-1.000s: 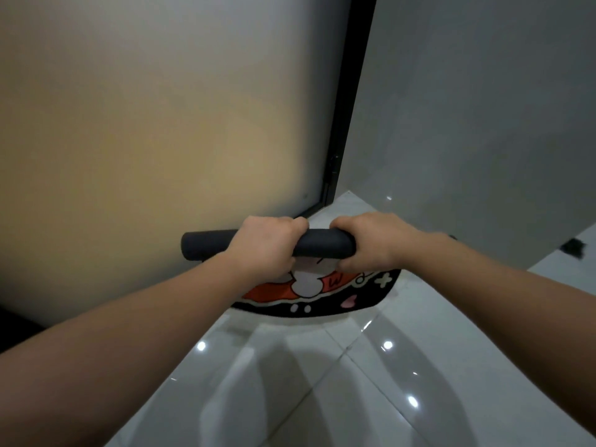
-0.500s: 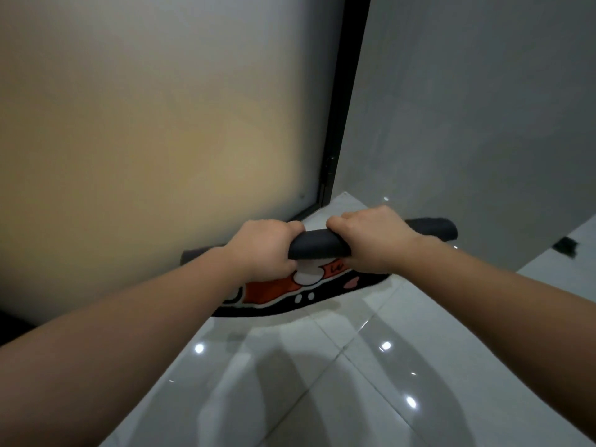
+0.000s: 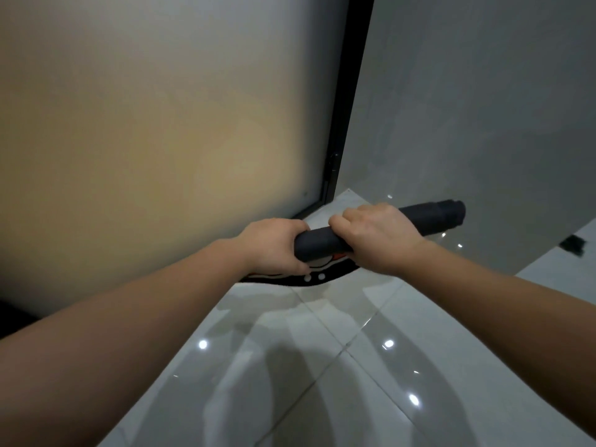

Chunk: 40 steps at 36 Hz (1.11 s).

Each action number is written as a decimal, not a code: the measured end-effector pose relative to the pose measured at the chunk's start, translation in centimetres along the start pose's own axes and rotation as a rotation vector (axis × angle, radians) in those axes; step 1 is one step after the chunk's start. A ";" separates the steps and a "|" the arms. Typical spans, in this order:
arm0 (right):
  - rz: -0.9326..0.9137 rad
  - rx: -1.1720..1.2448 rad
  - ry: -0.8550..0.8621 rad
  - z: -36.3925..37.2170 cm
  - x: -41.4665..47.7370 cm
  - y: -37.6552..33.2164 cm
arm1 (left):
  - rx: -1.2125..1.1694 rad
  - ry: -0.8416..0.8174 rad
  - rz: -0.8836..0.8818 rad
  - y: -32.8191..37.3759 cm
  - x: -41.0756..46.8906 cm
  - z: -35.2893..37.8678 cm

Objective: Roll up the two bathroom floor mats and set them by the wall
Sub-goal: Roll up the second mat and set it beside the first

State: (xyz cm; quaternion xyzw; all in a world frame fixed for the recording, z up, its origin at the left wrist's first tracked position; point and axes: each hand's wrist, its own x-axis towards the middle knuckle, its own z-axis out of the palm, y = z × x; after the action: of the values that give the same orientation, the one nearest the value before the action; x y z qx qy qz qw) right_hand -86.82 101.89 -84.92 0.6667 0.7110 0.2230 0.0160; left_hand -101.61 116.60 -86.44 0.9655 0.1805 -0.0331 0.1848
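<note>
My left hand (image 3: 274, 246) and right hand (image 3: 377, 237) sit side by side on the mat (image 3: 429, 217), which is wound into a dark grey roll. Both hands have their fingers curled over the top of it and grip it tight. The roll lies just past the middle of my view, and its free end sticks out beyond my right hand toward two o'clock. Under my hands, at six o'clock from the roll, the last unrolled strip (image 3: 317, 280) of the mat lies flat on the glossy white floor (image 3: 322, 382). It shows a black border, an orange and white cartoon print and two white dots. I can read no writing on what shows. The frosted glass door (image 3: 161, 140) fills the view from nine to twelve o'clock, with its black frame (image 3: 348, 108) running up at twelve. The grey wall (image 3: 483, 108) stands at one to two o'clock, close behind the roll's far end. A small dark thing (image 3: 572, 243), too blurred to tell, lies on the floor at three o'clock.
</note>
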 end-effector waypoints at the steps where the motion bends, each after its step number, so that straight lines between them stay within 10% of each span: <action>1: 0.003 0.010 -0.018 0.2 0.0 -0.2 | 0.040 0.028 0.010 0.0 -0.1 0.2; 10: 0.260 0.424 -0.461 -0.7 1.3 1.0 | 0.401 0.357 0.088 -0.2 -0.5 1.0; 20: -0.014 -0.039 0.047 0.1 0.5 0.0 | -0.072 0.071 -0.032 -0.6 -0.5 0.9; 29: 0.286 0.473 -0.539 -0.1 1.5 1.7 | 0.309 0.405 0.084 -1.3 -0.9 1.7; 40: 0.082 -0.011 -0.106 -0.5 1.2 0.1 | -0.273 0.052 -0.104 -1.4 -0.8 0.9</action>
State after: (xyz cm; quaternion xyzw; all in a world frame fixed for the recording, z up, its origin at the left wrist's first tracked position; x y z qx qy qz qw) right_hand -86.96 102.87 -84.12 0.7062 0.6800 0.1915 0.0481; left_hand -102.84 117.18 -87.67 0.9212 0.2381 0.0074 0.3077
